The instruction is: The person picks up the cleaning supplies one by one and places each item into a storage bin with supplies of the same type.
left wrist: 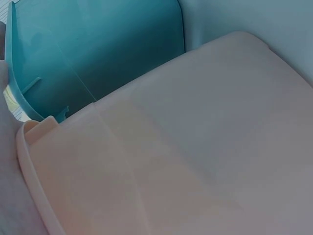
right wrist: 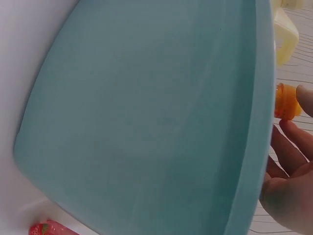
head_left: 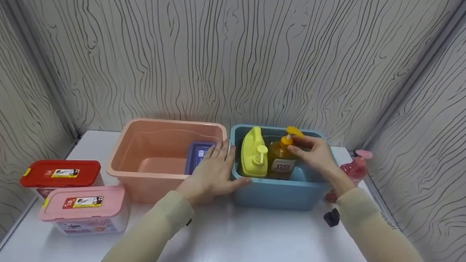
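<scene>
My right hand (head_left: 316, 154) pinches the orange pump top of an amber pump bottle (head_left: 281, 157), which stands upright inside the blue bin (head_left: 274, 195). In the right wrist view the bottle's orange collar (right wrist: 287, 102) shows between thumb and fingers; the bin wall hides its body. A yellow jug with a pump (head_left: 252, 156) stands left of it in the same bin. My left hand (head_left: 214, 172) rests with straight fingers across the right rim of the salmon bin (head_left: 147, 177), beside the blue bin. Inside the salmon bin, a blue-lidded box (head_left: 193, 157) is partly covered by that hand.
On the left of the white table (head_left: 221, 249) sit a red-lidded box (head_left: 45, 173) and a pink-lidded box (head_left: 88, 209). A pink pump bottle (head_left: 355, 170) stands right of the blue bin, partly behind my right arm. Patterned walls (head_left: 207, 47) enclose the back and sides.
</scene>
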{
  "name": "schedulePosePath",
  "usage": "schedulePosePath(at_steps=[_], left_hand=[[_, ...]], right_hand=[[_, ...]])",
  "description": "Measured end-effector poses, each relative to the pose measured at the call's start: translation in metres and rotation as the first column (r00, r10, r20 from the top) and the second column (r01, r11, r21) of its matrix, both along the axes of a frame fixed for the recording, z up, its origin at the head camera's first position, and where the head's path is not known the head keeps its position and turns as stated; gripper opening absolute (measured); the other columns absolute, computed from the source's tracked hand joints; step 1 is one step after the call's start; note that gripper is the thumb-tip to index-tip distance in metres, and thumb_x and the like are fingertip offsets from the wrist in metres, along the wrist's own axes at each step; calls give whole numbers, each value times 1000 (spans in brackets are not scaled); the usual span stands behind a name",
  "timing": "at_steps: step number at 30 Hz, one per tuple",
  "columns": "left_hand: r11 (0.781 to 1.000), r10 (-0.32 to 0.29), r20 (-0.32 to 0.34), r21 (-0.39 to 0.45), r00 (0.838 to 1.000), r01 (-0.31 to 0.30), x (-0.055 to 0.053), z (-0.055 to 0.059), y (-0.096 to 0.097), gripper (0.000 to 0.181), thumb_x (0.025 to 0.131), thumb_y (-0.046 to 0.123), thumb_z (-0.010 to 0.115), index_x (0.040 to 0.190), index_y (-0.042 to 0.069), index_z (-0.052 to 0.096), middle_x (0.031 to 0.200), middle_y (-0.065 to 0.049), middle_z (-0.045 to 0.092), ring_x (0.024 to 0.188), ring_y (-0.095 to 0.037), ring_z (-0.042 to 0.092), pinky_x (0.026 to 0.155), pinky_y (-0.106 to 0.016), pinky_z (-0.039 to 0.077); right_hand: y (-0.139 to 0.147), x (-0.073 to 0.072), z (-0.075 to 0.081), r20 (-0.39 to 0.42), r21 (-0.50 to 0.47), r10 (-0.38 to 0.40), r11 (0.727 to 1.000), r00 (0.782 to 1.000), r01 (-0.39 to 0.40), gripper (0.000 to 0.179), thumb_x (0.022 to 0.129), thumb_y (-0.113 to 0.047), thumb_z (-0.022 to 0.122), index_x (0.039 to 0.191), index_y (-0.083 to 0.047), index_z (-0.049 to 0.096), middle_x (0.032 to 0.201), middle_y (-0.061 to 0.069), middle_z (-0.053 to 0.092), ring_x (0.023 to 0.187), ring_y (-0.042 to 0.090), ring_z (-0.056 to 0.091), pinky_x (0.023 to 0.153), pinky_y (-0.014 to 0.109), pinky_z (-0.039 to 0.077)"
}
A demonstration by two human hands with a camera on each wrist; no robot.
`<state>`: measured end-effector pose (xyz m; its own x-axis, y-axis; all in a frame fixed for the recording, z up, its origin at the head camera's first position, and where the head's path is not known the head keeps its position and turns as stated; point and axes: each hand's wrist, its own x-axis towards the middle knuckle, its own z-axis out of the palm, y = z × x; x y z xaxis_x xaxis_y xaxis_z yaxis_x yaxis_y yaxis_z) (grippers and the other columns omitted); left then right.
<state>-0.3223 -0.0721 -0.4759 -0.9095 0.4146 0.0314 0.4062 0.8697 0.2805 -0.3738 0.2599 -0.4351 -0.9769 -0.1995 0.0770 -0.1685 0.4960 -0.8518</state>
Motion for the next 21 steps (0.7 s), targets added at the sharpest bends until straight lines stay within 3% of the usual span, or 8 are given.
schedulePosePath(at_steps=[9, 13, 17, 21], left_hand=[[1000, -6, -9, 13, 1000, 6, 0, -1, 0, 121, 98, 92, 37, 180, 6, 16, 191, -19, 9, 180, -38, 8, 147, -56, 11], [1000, -6, -6, 18, 1000, 7, 1, -1, 0, 122, 98, 93, 36, 180, 6, 16, 191, -19, 9, 180, -38, 8, 147, -56, 10], [1000, -4, -11, 9, 1000, 4, 1, -1, 0, 123, 98, 94, 35, 181, 6, 15, 191, -17, 7, 180, -38, 7, 147, -56, 9], [1000, -5, -13, -6, 1000, 5, 0, -1, 0, 122, 98, 93, 34, 181, 6, 14, 191, -17, 6, 180, -38, 7, 147, -56, 8]], right_hand=[[8, 8, 12, 38, 41, -34, 999, 999, 32, 51, 109, -34, 77, 152, -9, 69, 155, 18, 71, 148, 40, 65, 129, 59, 50], [13, 10, 17, 17, 52, -25, 998, 1000, 25, 48, 111, -31, 74, 152, -8, 69, 154, 18, 72, 145, 39, 67, 128, 56, 52], [18, 11, 22, -35, 85, -15, 996, 999, 18, 48, 111, -30, 74, 151, -5, 69, 149, 20, 75, 137, 34, 72, 116, 36, 62], [24, 13, 28, -39, 75, 0, 997, 999, 3, 50, 110, -29, 75, 151, -2, 68, 148, 23, 74, 124, 20, 76, 98, 16, 63]])
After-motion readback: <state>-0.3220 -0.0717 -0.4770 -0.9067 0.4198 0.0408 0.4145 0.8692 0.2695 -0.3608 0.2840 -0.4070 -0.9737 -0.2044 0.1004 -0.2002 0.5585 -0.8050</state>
